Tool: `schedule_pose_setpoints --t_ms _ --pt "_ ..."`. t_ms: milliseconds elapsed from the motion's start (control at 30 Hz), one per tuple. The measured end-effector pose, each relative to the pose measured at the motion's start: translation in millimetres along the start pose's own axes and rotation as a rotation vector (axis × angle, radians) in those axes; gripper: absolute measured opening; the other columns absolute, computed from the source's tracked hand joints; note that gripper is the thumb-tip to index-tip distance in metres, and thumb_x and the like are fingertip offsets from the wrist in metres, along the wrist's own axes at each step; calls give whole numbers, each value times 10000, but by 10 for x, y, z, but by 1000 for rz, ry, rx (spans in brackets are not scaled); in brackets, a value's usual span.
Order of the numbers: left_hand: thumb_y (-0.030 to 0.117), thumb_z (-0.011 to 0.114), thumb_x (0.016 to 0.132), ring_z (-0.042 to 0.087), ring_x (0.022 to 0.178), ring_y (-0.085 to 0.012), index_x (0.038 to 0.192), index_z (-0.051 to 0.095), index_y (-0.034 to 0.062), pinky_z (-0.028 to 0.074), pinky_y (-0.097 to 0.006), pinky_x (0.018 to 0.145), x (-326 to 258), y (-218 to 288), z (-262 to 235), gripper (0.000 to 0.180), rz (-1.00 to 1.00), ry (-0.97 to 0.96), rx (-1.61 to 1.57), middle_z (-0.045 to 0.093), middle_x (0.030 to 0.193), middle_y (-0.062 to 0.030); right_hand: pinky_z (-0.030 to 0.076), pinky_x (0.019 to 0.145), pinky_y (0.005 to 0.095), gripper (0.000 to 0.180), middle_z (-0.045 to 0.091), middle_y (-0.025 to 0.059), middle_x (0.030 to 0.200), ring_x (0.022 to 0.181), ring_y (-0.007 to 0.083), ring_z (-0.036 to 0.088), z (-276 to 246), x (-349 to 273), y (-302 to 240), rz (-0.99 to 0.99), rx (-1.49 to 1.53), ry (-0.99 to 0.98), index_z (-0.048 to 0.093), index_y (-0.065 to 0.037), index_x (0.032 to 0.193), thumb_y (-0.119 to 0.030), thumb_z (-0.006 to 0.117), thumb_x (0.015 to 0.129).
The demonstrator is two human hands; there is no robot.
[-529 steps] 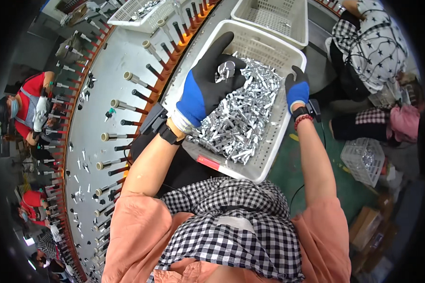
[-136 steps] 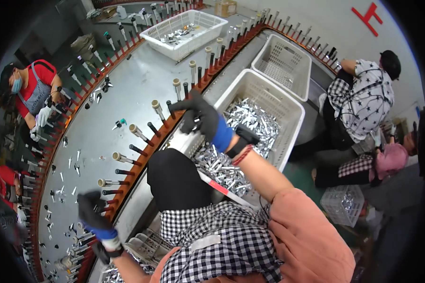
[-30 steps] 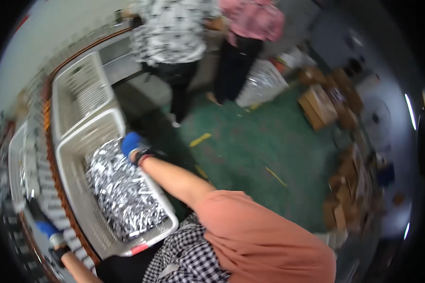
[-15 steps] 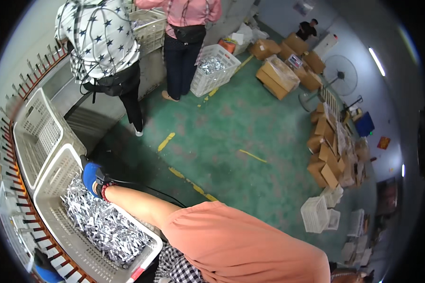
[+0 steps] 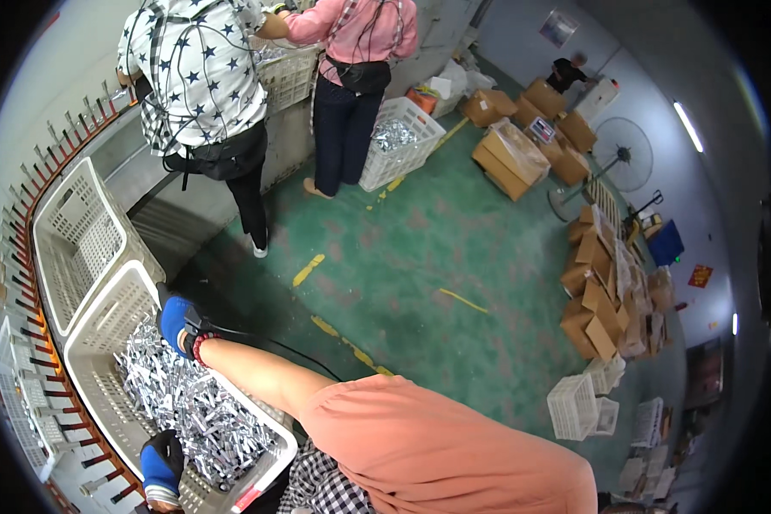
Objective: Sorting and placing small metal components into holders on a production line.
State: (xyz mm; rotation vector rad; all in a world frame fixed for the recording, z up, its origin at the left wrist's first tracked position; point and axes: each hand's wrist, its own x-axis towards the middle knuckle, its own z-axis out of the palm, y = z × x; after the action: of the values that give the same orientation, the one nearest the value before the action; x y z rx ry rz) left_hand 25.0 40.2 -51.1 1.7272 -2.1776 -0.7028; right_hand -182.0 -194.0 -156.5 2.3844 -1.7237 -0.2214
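A white plastic basket (image 5: 103, 338) at the lower left holds a heap of small shiny metal parts (image 5: 197, 411). My right hand (image 5: 176, 322), in a blue glove with dark fingers, lies at its far inner corner. The fingers look bent over the rim there, partly hidden by the glove's back. My left hand (image 5: 162, 467), in a similar glove, is over the near left part of the basket beside the metal parts. Its fingers look curled; whatever may be in them is hidden.
A curved line of upright pegs (image 5: 38, 330) runs along the left. Another white basket (image 5: 81, 248) stands beyond mine. Two co-workers (image 5: 199, 81) stand at the far left, near a basket of metal parts (image 5: 403, 141). Cardboard boxes (image 5: 595, 308) and a fan (image 5: 623, 154) line the right.
My left hand has moved right, from beside the pegs to the basket. My right hand stays at the basket's corner. The view has shifted slightly; the far co-workers' arms have moved.
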Motion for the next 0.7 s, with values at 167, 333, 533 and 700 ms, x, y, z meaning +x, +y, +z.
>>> schedule_pose_setpoints --t_ms 167,333,533,700 --pt "165 626 961 739 944 -422 1088 751 -61 571 -456 876 -266 -29 -35 288 -61 6 4 752 1008 -287 545 720 450 503 717 217 967 851 341 699 -545 -286 -43 430 1314 110 601 -52 1415 -180 682 936" --pt "178 634 986 735 975 -410 1129 739 -66 564 -440 901 24 221 -15 302 -7 -65 -69 752 1041 -282 530 700 483 667 702 210 962 819 377 679 -431 -227 265 443 1036 381 490 -30 1524 -171 696 905" --pt "197 656 986 748 994 -410 1107 759 -46 581 -442 893 -60 -43 89 291 -43 -107 -22 763 1051 -265 506 778 491 729 678 251 1140 909 392 656 -532 -254 280 336 711 547 459 -25 1553 -171 679 874" --pt "205 649 971 753 912 -415 1066 770 -20 590 -450 818 -196 -139 117 272 -62 -64 -25 760 962 -263 492 819 501 772 614 272 1292 959 410 644 -734 -421 267 147 773 540 466 -32 1547 -143 671 812"
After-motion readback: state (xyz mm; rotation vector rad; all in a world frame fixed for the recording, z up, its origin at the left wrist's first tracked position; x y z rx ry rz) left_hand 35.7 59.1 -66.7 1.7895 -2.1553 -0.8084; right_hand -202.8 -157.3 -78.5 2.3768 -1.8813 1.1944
